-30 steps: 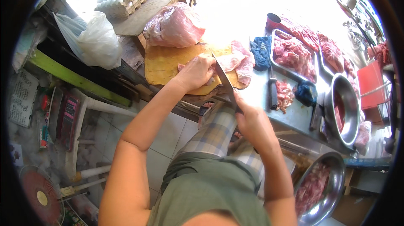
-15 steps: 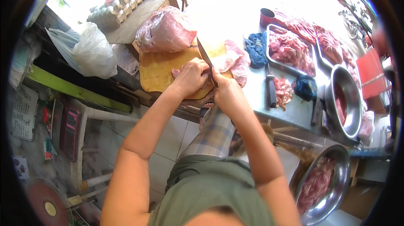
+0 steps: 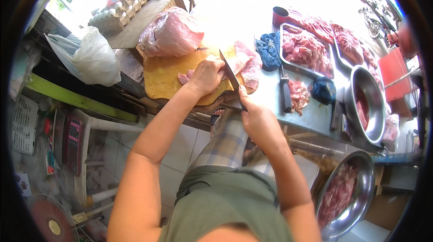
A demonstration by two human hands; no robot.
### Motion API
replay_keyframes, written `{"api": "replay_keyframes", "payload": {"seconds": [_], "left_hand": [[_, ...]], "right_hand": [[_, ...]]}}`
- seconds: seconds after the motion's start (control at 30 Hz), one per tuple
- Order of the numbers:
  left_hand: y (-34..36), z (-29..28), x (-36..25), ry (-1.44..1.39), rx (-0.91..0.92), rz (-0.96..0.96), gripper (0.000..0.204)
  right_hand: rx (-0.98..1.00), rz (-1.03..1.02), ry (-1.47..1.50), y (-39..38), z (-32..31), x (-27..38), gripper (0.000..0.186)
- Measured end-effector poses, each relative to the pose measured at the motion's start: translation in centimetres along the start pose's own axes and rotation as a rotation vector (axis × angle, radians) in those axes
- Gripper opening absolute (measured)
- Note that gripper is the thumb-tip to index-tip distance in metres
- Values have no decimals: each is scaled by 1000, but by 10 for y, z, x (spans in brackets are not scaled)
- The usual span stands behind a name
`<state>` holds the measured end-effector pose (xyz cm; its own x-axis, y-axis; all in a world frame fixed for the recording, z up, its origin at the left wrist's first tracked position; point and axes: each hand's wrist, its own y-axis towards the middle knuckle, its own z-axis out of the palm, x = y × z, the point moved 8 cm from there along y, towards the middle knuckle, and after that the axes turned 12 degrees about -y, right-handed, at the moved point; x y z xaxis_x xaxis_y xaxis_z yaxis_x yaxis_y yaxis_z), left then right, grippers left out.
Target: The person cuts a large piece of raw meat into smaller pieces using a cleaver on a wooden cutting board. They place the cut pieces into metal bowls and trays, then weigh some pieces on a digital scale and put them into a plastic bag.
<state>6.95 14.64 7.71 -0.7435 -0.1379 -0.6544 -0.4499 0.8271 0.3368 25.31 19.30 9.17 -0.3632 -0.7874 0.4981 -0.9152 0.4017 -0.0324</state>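
Glare above, murk below

Strong light from the top bleaches the far table white. The left hand, right hand and knife look fairly sharp. Highlights gleam on the lower metal bowl. Lower left, haze softens the fan. Black corners frame bent edges.

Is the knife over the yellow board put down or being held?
Held: the right hand is wrapped round the handle of the knife, beside the left hand.

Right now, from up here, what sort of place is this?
It looks like a butcher's stall or small meat shop: a large chunk of meat sits on a cutting board, the right hand holds a knife, and heaps of cut meat line the counter.
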Motion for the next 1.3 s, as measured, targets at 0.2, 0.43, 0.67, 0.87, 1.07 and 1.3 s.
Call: {"api": "replay_keyframes", "payload": {"seconds": [0.2, 0.43, 0.67, 0.87, 1.07, 1.3], "left_hand": [[0, -3, 1, 10, -8, 97, 17], [1, -32, 4, -31, -44, -125, 19], [19, 8, -7, -24, 16, -6, 16], [19, 10, 3, -44, 44, 51, 15], [5, 6, 4, -41, 224, -119, 19], [15, 10, -11, -57, 42, 15, 21]], "right_hand": [[-204, -130, 20, 73, 4, 24, 53], [-79, -5, 36, 31, -22, -2, 53], [-27, 15, -127, 0, -13, -4, 60], [-135, -49, -50, 40, -4, 6, 60], [-140, -57, 76, 73, -11, -2, 52], [-132, 109, 284, 0, -44, -38, 59]]}}
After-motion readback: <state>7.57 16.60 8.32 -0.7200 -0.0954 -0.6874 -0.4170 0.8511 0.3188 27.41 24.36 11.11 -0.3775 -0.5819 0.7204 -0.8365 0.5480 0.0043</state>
